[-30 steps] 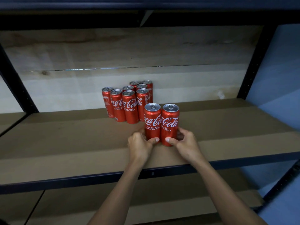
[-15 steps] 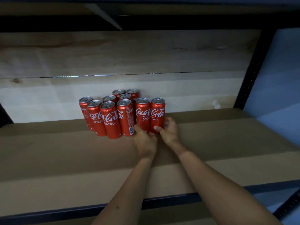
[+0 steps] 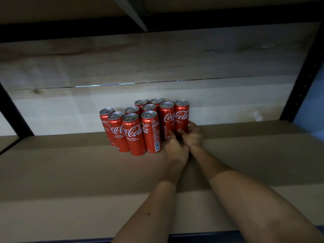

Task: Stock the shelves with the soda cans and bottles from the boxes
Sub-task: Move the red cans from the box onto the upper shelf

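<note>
One head-worn camera here, looking forward and slightly down into the shelf, close in, forearms reaching away from the lens toward the back.

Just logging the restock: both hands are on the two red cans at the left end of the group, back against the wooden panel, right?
Not quite. In the head view, the left hand and right hand are on the two red cans at the right end of the group, not the left. The rest holds: those cans stand back against the wooden panel.
</note>
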